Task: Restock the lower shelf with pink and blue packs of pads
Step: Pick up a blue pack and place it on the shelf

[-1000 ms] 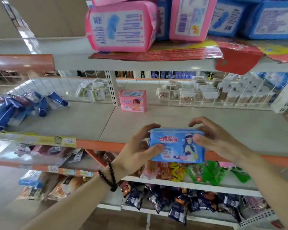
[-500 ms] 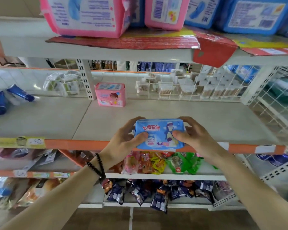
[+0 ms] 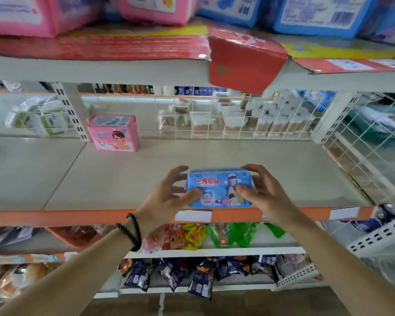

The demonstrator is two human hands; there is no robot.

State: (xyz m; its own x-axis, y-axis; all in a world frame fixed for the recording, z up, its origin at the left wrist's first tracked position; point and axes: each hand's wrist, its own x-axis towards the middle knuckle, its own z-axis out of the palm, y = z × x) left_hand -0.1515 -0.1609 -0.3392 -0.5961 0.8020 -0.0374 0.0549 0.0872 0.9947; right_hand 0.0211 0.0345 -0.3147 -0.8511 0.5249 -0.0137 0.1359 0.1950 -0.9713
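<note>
I hold a blue pack of pads (image 3: 217, 185) with a cartoon girl printed on it, just above the front part of the grey shelf (image 3: 123, 176) with the orange edge. My left hand (image 3: 169, 197) grips its left end, thumb on the front face. My right hand (image 3: 262, 192) grips its right end, fingers curled over the top. A pink pack of pads (image 3: 114, 133) stands upright at the back of the same shelf, left of centre.
Large pink packs (image 3: 32, 14) and blue packs (image 3: 317, 14) lie on the shelf above, over red cardboard (image 3: 244, 62) that hangs down. A wire grid (image 3: 237, 119) closes the back and right side. Snack bags (image 3: 192, 236) fill the shelves below.
Both hands have carried the blue pack forward and up, from in front of the orange shelf edge to over the shelf surface. The view has moved closer and to the right.
</note>
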